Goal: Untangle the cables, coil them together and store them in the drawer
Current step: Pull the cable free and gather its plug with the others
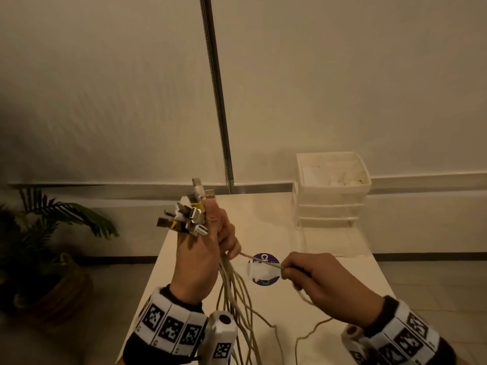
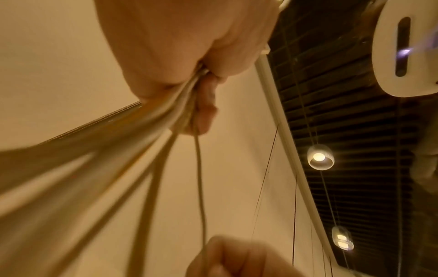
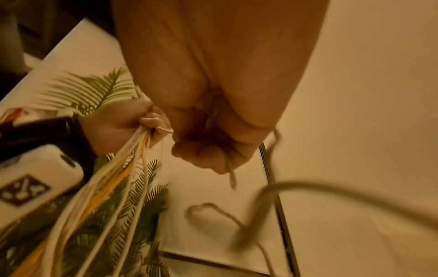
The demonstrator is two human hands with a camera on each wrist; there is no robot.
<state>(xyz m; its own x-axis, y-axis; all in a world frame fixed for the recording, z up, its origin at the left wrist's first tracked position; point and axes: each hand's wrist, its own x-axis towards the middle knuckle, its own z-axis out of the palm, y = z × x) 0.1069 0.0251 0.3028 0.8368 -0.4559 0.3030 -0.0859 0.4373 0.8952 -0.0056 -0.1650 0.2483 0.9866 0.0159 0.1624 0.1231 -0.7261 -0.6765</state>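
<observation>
My left hand (image 1: 208,248) is raised over the table and grips a bundle of several white cables (image 1: 234,293) just below their plugs (image 1: 189,214), which fan out above the fist. The loose lengths hang down from it (image 2: 166,120) toward the table's front edge. My right hand (image 1: 311,275) pinches one single cable (image 1: 261,259) pulled taut sideways out of the left fist. Its tail (image 3: 260,196) loops away below the right hand. The white drawer unit (image 1: 332,191) stands at the table's far right, its top tray open.
The white table (image 1: 329,272) carries a round purple sticker (image 1: 264,270) between my hands. A potted palm (image 1: 47,233) stands on the floor to the left. A metal pole (image 1: 216,93) rises behind the table against the wall.
</observation>
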